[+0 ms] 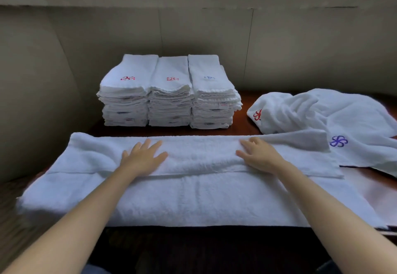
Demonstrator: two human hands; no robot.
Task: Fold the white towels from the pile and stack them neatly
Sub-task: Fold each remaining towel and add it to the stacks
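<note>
Beige panelled walls [193,33] close off the back and left of the scene, and below them a dark reddish-brown table [247,123] carries all the linen. Spread lengthwise across the near half of the table lies the white towel [193,198] being worked, running from about 9 o'clock to 3 o'clock, with its far long edge turned over toward the person so that a folded flap [199,157] covers the upper part. On that flap the left hand [142,159] lies palm down at roughly 10 o'clock from the frame's centre bottom, fingers straight and slightly spread, gripping nothing and simply pressing on the cloth. At about 1 o'clock the right hand [260,154] also lies palm down on the flap, fingers extended with the tips bent a little over the far folded edge; whether they pinch the cloth there cannot be told. Both bare forearms reach in from the bottom corners. Toward 12 o'clock, against the back wall, stand three stacks of folded towels [169,93] touching side by side, the left and middle tops showing a red flower emblem, the right a blue one. At 2 o'clock sits the pile of unfolded towels [335,114], crumpled, showing one red and one purple-blue emblem, its near edge just beside the right end of the flap
</note>
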